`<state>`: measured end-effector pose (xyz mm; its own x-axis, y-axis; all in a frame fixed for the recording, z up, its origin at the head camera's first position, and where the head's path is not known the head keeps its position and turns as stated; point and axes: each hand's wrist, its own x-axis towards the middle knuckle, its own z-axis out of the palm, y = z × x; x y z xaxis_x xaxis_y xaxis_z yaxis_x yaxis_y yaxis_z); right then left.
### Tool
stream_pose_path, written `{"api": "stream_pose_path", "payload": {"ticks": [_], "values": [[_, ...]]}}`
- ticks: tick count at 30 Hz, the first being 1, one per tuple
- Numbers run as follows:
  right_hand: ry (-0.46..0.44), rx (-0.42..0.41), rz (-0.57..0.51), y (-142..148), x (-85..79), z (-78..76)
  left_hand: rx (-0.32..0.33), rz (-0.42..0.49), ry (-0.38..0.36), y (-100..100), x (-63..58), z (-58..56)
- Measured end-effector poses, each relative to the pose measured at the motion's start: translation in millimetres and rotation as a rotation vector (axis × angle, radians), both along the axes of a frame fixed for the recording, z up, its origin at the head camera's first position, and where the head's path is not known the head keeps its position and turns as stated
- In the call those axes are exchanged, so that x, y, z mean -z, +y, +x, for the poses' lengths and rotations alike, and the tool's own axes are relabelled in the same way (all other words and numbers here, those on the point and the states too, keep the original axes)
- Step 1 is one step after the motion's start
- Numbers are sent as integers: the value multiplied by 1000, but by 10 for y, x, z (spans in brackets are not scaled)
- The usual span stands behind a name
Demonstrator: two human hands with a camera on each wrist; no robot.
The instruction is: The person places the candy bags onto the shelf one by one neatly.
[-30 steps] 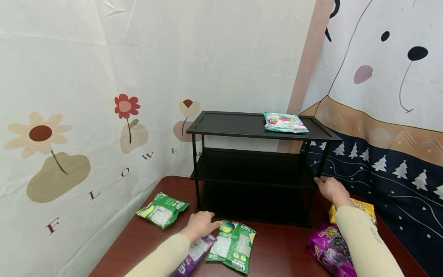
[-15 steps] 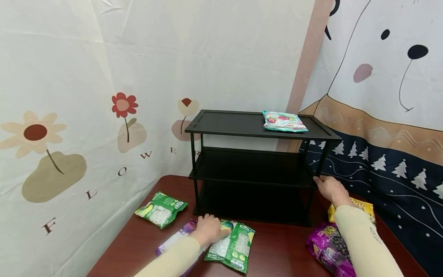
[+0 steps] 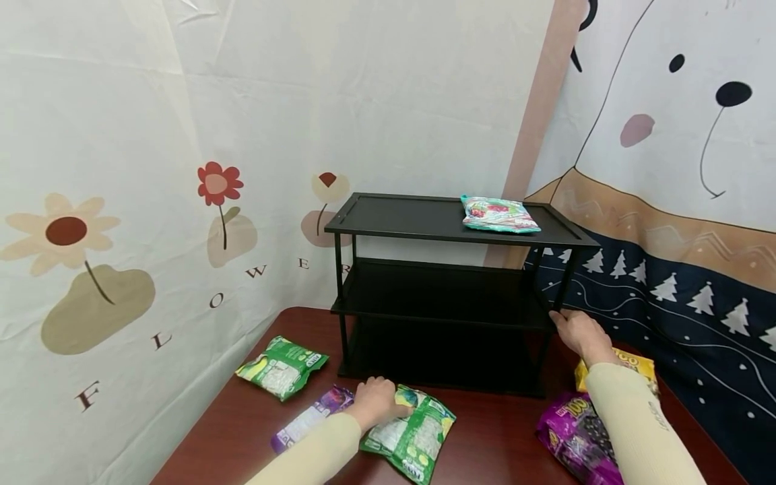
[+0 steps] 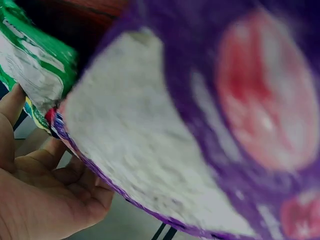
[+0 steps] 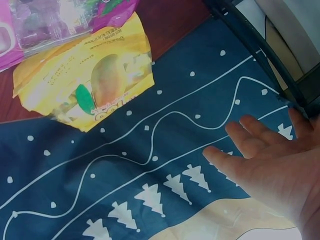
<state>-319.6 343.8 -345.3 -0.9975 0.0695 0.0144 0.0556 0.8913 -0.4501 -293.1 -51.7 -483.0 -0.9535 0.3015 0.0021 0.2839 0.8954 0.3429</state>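
My left hand (image 3: 374,403) pinches the upper left corner of a green snack bag (image 3: 421,431) at the table's front middle. In the left wrist view, the thumb lies on one side of the green bag (image 4: 37,60) and fingers lie on the other. A purple packet (image 3: 312,416) lies beside that hand, partly hidden by the forearm, and fills much of the left wrist view. My right hand (image 3: 582,333) holds the right side of a black three-tier shelf (image 3: 394,215) at the middle tier; its other fingers (image 5: 250,135) stick out loosely. The thumb is hidden.
A teal and white packet (image 3: 500,214) lies on the top tier. Another green bag (image 3: 281,367) lies on the dark red table (image 3: 485,431) at left. A purple bag (image 3: 578,431) and a yellow bag (image 3: 636,367) lie at right. Printed cloths hang behind.
My left hand has moved right from the purple packet to the green bag and taken its corner. The bag has turned slightly and shifted right. The right hand stays at the shelf.
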Motion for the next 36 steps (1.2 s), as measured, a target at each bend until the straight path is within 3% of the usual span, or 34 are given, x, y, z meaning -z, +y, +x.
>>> {"api": "stream_pose_path", "payload": {"ticks": [7, 12, 27, 36], "values": [[-1, -4, -8, -6, 2, 9, 74, 249, -107, 35, -76, 37], [-19, 7, -5, -11, -13, -9, 112, 353, -101, 74, -162, 56], [-22, 4, -3, -9, -19, -2, 133, 415, -67, 41, -430, -34], [-10, -5, 6, -8, -10, 5, 193, 312, 82, 112, -616, -52]]}}
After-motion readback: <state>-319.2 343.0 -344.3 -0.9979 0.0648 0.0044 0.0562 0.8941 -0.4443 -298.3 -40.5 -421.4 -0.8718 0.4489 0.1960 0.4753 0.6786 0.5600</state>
